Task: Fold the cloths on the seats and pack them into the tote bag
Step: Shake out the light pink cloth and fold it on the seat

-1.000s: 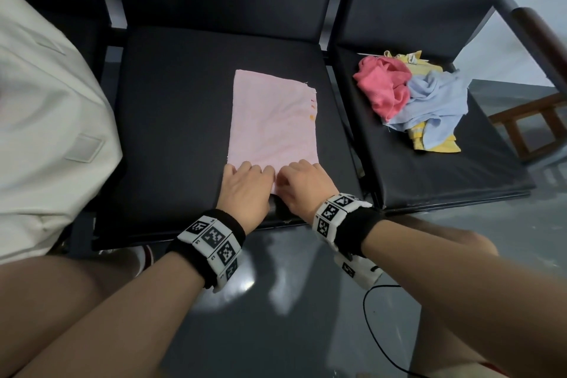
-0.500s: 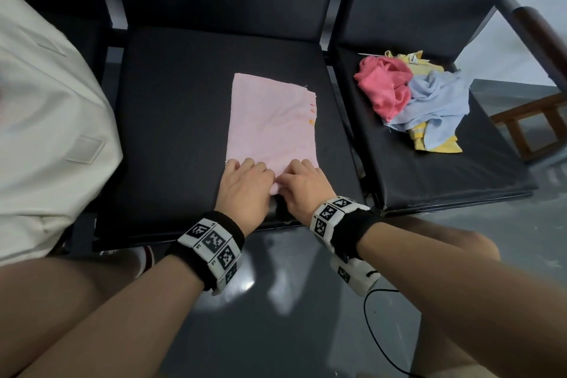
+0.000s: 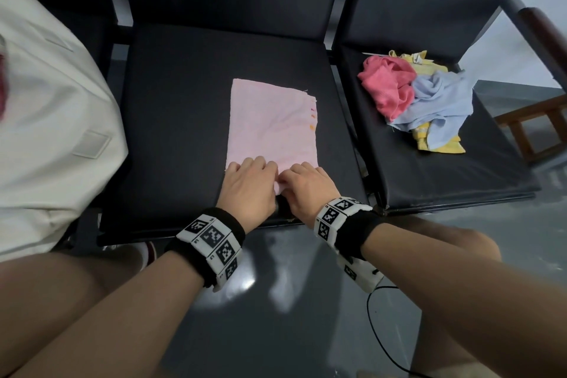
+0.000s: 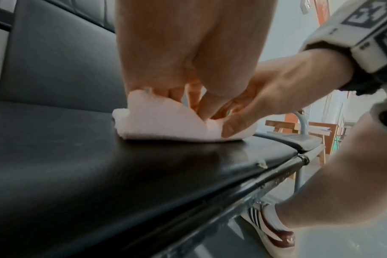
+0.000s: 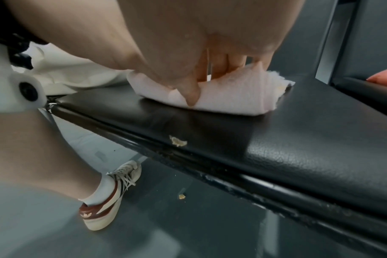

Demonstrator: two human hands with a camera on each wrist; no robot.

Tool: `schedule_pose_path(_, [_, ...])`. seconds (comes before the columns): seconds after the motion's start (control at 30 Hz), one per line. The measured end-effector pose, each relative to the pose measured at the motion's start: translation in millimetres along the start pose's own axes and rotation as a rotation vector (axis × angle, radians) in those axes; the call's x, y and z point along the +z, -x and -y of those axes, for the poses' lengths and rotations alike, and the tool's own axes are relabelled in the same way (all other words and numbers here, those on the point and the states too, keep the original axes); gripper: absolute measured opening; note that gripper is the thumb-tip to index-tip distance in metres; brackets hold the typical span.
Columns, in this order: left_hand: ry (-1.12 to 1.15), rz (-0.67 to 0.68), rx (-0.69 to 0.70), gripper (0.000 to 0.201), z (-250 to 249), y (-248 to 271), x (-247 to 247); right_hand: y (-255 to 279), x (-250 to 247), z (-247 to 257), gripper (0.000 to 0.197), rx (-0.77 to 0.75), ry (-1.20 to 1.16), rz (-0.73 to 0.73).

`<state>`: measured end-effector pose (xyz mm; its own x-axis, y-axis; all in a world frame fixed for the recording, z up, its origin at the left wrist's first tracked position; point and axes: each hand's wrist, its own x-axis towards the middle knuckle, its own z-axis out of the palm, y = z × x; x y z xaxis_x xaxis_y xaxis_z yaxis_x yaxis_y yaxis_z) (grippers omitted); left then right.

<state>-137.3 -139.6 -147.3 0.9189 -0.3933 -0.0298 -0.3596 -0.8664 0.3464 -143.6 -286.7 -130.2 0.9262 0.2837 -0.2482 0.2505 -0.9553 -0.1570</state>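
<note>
A pale pink cloth (image 3: 271, 123) lies folded in a long rectangle on the middle black seat (image 3: 178, 107). My left hand (image 3: 250, 181) and right hand (image 3: 303, 184) sit side by side at its near end. In the left wrist view the left hand (image 4: 188, 82) pinches the near edge of the pink cloth (image 4: 161, 122) between thumb and fingers, lifted slightly off the seat. The right hand (image 5: 201, 69) pinches the same edge of the cloth (image 5: 232, 97). A cream tote bag (image 3: 46, 120) stands on the left seat.
On the right seat (image 3: 445, 175) lies a crumpled pile: a red-pink cloth (image 3: 386, 86), a light blue cloth (image 3: 438, 101) and a yellow cloth (image 3: 435, 144). A wooden frame (image 3: 534, 129) stands further right. My knees and shoes are below the seat's front edge.
Both hands have stayed at the cloth's near end. The fingers have closed on the edge, which is now raised and slightly bunched, and faint wrinkles show in the cloth.
</note>
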Motion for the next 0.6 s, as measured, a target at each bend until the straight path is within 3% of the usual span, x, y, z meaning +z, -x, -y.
schedule_pose_path(0.13, [-0.069,-0.010,0.061,0.025,-1,2,-1,-7,-7,0,0.027,0.036,-0.049,0.044])
schedule_pose_path(0.6, [-0.042,0.026,-0.024,0.026,1,-3,2,4,1,1,0.031,0.026,-0.058,-0.047])
